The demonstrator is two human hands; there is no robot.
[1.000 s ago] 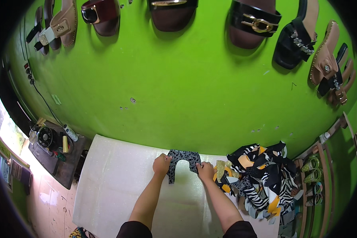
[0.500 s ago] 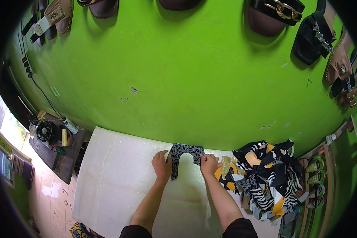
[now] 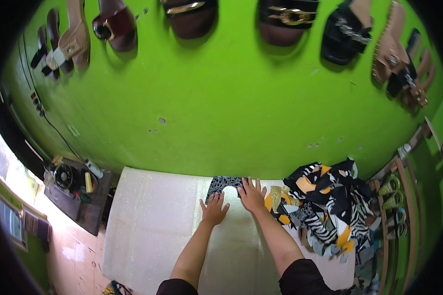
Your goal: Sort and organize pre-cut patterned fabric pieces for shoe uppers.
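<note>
A black-and-grey patterned U-shaped piece of material (image 3: 225,184) lies flat at the far edge of a pale glittery sheet (image 3: 150,226). My left hand (image 3: 213,210) rests with spread fingers on the lower end of its left arm. Over its right arm lies my right hand (image 3: 253,195), palm down and fingers spread, hiding most of that side. Both hands are open, pressing on the piece and gripping nothing.
To the right is a heap of cut scraps (image 3: 330,206) in black, zebra stripe, yellow and gold. A wooden rack (image 3: 403,216) with sandals stands beyond it. A dark side table (image 3: 91,211) holds a fan and spools at left. Sandals (image 3: 288,24) hang on the green wall.
Both hands have gone from pinching the piece's sides to lying open on it. The piece now sits flat against the sheet. The whole view has shifted slightly.
</note>
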